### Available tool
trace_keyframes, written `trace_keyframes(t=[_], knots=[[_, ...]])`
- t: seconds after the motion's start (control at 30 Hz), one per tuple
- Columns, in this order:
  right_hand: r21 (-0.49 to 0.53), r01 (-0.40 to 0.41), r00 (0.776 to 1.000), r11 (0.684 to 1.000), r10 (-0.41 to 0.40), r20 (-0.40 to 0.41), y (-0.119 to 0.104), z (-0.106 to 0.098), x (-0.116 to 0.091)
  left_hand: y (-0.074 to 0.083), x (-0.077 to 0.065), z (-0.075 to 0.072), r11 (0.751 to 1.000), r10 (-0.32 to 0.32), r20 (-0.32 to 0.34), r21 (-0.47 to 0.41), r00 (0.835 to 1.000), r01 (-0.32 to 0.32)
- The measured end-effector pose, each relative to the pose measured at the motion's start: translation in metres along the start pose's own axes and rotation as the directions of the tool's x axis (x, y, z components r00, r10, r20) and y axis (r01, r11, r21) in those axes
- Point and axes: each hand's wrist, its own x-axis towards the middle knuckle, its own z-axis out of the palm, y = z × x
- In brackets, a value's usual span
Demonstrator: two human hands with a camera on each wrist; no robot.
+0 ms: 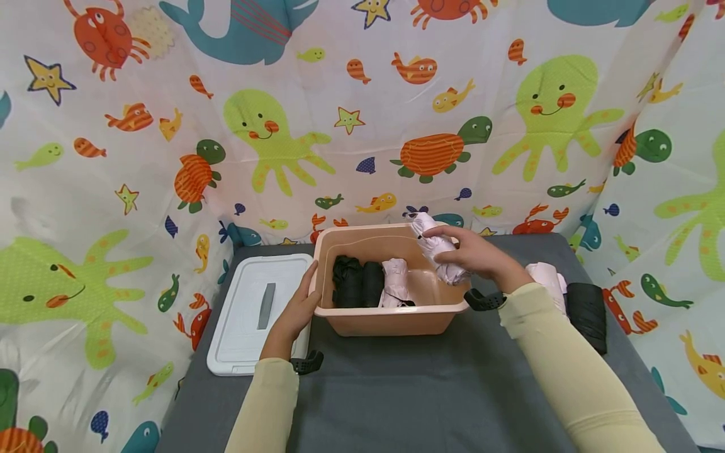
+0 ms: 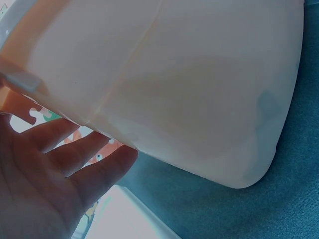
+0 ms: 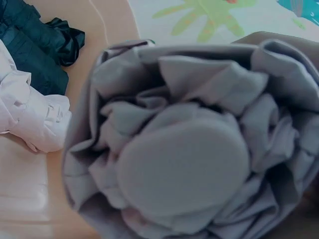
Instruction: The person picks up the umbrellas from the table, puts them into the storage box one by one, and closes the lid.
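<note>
My right hand (image 1: 472, 251) grips a folded pale lilac umbrella (image 1: 427, 242), tilted over the right part of a peach plastic bin (image 1: 391, 324). In the right wrist view the round end cap of this umbrella (image 3: 184, 164) faces the camera, ringed by loose fabric folds. My left hand (image 1: 294, 308) rests at the bin's left side, its extended fingertips at the wall just under the rim. Side by side in the bin's left part lie two black folded umbrellas (image 1: 372, 284) and a pale pink one (image 1: 394, 280). The bin's right part shows bare floor.
Left of the bin, a white lid (image 1: 243, 314) with a grey handle lies flat. Another pale pink folded umbrella (image 1: 546, 283) and a black one (image 1: 587, 314) lie at the right edge of the grey table (image 1: 408, 396). A patterned curtain (image 1: 362, 145) hangs behind.
</note>
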Motion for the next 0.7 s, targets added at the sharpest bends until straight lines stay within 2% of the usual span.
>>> trace_keyframes(t=[0.2, 0.27, 0.4, 0.5, 0.63, 0.7], knots=[[-0.143, 0.033, 0.999, 0.989, -0.027, 0.042, -0.004, 0.004, 0.01, 0.001, -0.001, 0.001, 1.0, 0.009, -0.008, -0.003, 1.0, -0.009], [-0.148, 0.026, 0.998, 0.989, -0.017, 0.062, -0.006, 0.005, 0.013, 0.003, -0.001, 0.0, 1.0, 0.003, 0.002, -0.008, 1.0, -0.003], [-0.142, -0.019, 0.995, 0.99, 0.034, 0.098, -0.01, 0.008, 0.02, 0.021, -0.01, -0.002, 1.0, -0.023, 0.034, -0.015, 0.999, 0.024], [-0.157, -0.01, 0.991, 0.988, 0.03, 0.129, -0.013, 0.012, 0.026, 0.033, -0.016, -0.003, 0.999, -0.034, 0.049, -0.017, 0.998, 0.035], [-0.183, 0.029, 0.986, 0.983, 0.002, 0.168, -0.016, 0.017, 0.035, 0.032, -0.017, -0.003, 0.999, -0.029, 0.048, -0.028, 0.998, 0.031], [-0.21, 0.019, 0.984, 0.977, 0.019, 0.18, -0.018, 0.019, 0.039, 0.031, -0.016, -0.002, 0.999, -0.028, 0.044, -0.033, 0.999, 0.029]])
